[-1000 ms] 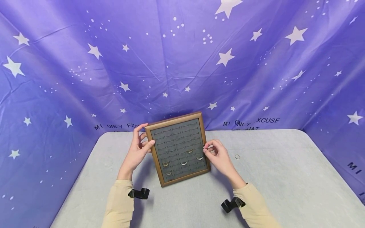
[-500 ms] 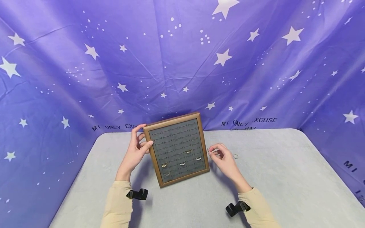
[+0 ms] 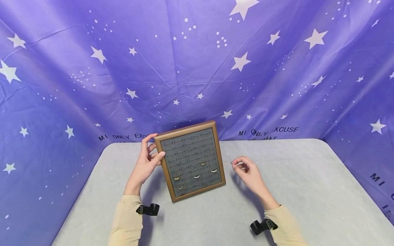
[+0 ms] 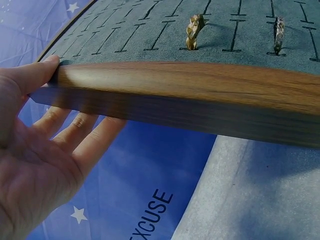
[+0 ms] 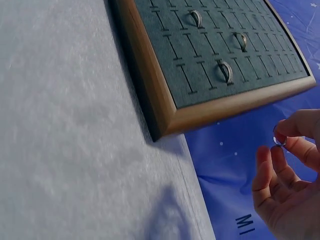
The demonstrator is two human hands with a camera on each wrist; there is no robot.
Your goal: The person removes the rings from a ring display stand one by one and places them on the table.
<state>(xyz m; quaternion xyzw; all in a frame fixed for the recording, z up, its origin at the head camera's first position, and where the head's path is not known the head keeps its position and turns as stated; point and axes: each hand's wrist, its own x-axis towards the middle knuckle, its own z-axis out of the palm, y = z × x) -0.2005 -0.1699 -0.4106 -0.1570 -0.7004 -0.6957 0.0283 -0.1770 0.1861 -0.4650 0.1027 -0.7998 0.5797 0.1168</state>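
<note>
My left hand (image 3: 144, 171) grips the left edge of a ring display board (image 3: 167, 172) that stands tilted on the table. In the left wrist view the thumb lies on the wooden rim and the other fingers reach underneath. Several rings sit in slots in its dark grey padding, among them a gold ring (image 4: 194, 32) and a silver ring (image 4: 279, 36). Right of the board, apart from it, my right hand (image 3: 250, 174) pinches a small silver ring (image 5: 278, 145) between thumb and fingertips.
A pale grey cloth covers the table (image 3: 307, 191). Behind it hangs a purple curtain (image 3: 197, 68) with white stars. Black wrist cameras (image 3: 263, 226) are strapped over both sleeves. The loose ring seen earlier on the table is hidden now.
My right hand has moved right, away from the board's right edge, still pinching the ring. It now covers where the loose ring lay. The left hand keeps its grip on the board.
</note>
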